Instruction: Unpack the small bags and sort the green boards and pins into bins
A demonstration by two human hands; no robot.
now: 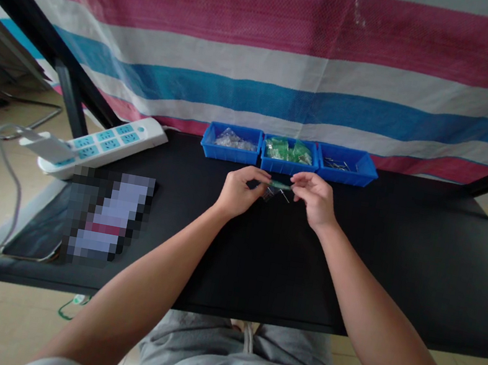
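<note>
My left hand (238, 191) and my right hand (315, 198) meet over the middle of the black table (400, 260), a little in front of three blue bins. Both are closed in a pinch on the ends of a small green part (280, 185) held between them. Thin metal pins (280, 196) and a small clear bag lie on the table just under the hands. The left bin (230, 144) holds clear plastic bags, the middle bin (288, 154) holds green parts, the right bin (346, 164) holds small metal pins.
A white power strip (107, 142) with blue sockets lies at the back left, its grey cable (3, 197) hanging off the table's left edge. A blurred flat object (108, 215) lies at front left. A striped tarp hangs behind the table.
</note>
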